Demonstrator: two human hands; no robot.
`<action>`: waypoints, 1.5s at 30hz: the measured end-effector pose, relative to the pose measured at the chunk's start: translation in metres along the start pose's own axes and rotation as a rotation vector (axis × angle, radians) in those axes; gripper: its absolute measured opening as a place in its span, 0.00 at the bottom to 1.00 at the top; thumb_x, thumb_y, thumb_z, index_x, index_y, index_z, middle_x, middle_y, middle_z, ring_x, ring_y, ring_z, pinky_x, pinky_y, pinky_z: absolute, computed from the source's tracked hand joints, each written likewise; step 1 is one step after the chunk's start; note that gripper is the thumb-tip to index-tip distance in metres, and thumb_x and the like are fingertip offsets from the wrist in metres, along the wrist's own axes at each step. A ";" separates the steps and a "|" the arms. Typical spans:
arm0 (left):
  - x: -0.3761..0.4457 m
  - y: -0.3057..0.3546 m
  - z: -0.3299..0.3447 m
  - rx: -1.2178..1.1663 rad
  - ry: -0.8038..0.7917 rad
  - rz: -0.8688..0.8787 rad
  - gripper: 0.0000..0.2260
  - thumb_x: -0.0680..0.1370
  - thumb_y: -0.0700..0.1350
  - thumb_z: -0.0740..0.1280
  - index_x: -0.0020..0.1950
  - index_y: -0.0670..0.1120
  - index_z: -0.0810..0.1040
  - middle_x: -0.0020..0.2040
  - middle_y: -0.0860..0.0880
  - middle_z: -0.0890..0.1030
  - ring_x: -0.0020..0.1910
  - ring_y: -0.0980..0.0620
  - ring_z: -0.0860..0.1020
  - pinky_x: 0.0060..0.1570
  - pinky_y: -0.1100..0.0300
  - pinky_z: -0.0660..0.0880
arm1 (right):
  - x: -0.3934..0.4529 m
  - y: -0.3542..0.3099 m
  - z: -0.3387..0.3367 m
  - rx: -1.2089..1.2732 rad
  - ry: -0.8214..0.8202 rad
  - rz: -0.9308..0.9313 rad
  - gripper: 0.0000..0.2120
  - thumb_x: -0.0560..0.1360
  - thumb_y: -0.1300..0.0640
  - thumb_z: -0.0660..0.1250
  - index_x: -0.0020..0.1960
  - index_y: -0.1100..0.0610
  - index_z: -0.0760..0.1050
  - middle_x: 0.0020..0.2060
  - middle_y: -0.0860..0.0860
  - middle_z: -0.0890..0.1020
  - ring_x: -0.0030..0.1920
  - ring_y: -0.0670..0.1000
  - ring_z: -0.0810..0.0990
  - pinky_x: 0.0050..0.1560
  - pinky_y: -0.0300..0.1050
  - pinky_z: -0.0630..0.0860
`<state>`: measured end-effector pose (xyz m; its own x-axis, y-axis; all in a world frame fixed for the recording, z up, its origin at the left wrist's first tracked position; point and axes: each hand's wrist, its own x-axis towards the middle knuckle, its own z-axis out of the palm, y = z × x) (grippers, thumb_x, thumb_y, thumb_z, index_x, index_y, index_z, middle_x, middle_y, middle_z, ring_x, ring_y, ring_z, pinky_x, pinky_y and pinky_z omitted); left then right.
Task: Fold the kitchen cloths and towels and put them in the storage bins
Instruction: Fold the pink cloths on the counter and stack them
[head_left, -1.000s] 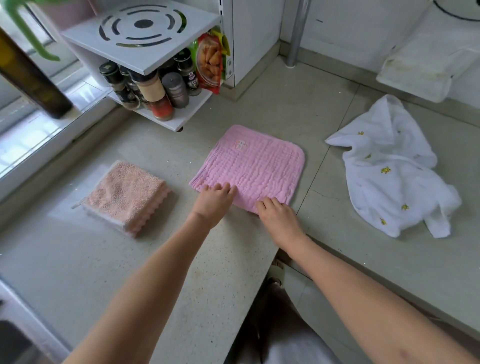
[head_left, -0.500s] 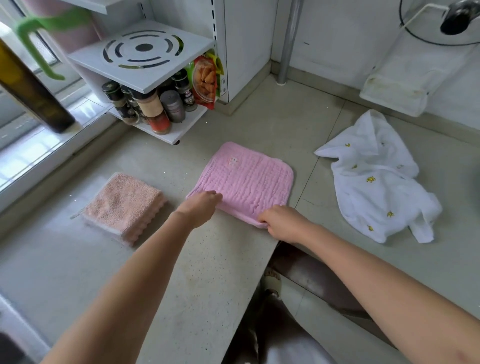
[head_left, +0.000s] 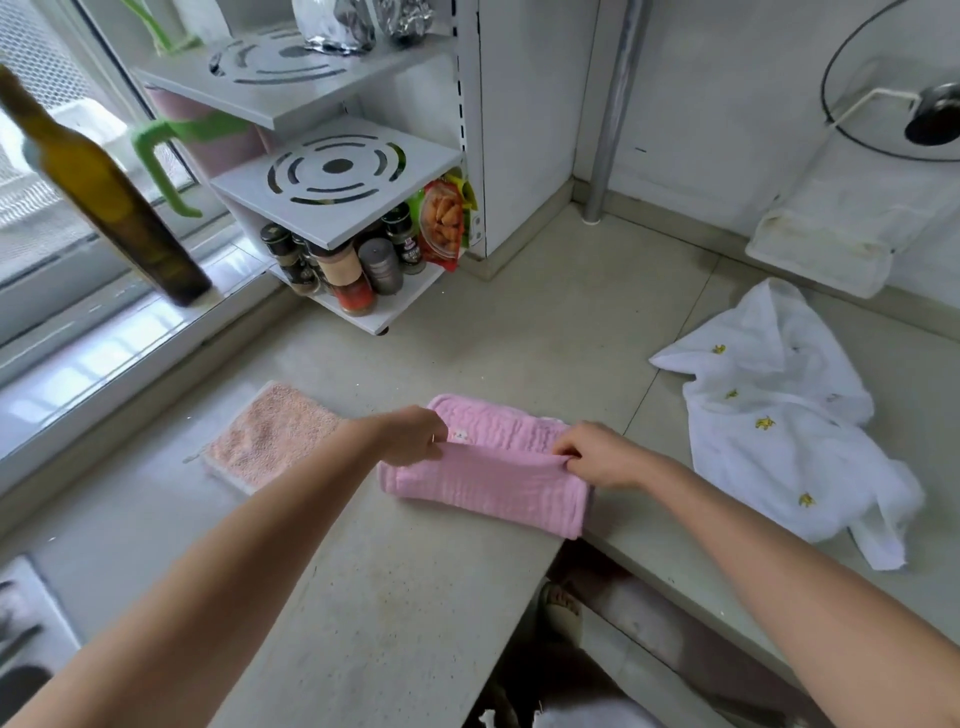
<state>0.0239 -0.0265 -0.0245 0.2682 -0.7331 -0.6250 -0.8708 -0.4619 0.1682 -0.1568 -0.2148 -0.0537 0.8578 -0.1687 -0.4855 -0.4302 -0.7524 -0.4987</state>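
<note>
1. Lighting: bright, soft daylight from the window (head_left: 47, 218) at left.
2. Glare: pale sheen on the desk (head_left: 395, 597) beside the window.
3. Shadows: faint, soft-edged.
4. Blur: olive bottle (head_left: 104, 192) smeared; both hands slightly soft.
5. Distortion: wide-angle bowing; verticals lean at frame edges.

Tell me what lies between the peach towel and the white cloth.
In the head view, the pink cloth lies between the peach towel and the white cloth, both hands pinching its lifted edge.

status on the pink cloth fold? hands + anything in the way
Left hand and right hand pinch pink cloth, near edge lifted over. Peach towel folded at left, white cloth crumpled at right. Nothing blocking.
</note>
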 end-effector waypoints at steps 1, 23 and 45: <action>0.009 0.000 -0.005 -0.029 0.061 -0.014 0.10 0.81 0.43 0.60 0.54 0.39 0.76 0.51 0.42 0.78 0.43 0.49 0.71 0.43 0.59 0.66 | 0.005 0.009 -0.002 0.014 0.072 0.037 0.12 0.68 0.70 0.56 0.30 0.57 0.68 0.30 0.53 0.71 0.33 0.51 0.69 0.35 0.45 0.62; 0.107 0.004 -0.005 -0.001 0.310 -0.206 0.08 0.81 0.41 0.57 0.53 0.41 0.75 0.50 0.44 0.79 0.49 0.47 0.76 0.44 0.56 0.71 | 0.037 0.044 0.000 -0.125 0.313 0.181 0.06 0.78 0.56 0.63 0.48 0.58 0.75 0.50 0.55 0.78 0.53 0.56 0.75 0.46 0.46 0.69; 0.094 0.016 0.074 -0.083 0.443 -0.227 0.26 0.81 0.59 0.40 0.78 0.54 0.41 0.77 0.53 0.40 0.76 0.47 0.37 0.73 0.44 0.34 | 0.040 0.058 0.050 -0.299 0.273 0.077 0.41 0.70 0.36 0.20 0.76 0.58 0.37 0.76 0.55 0.42 0.76 0.52 0.38 0.73 0.46 0.32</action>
<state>0.0045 -0.0656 -0.1368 0.6113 -0.7430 -0.2724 -0.7398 -0.6588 0.1367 -0.1619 -0.2327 -0.1379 0.8868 -0.3637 -0.2851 -0.4295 -0.8763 -0.2183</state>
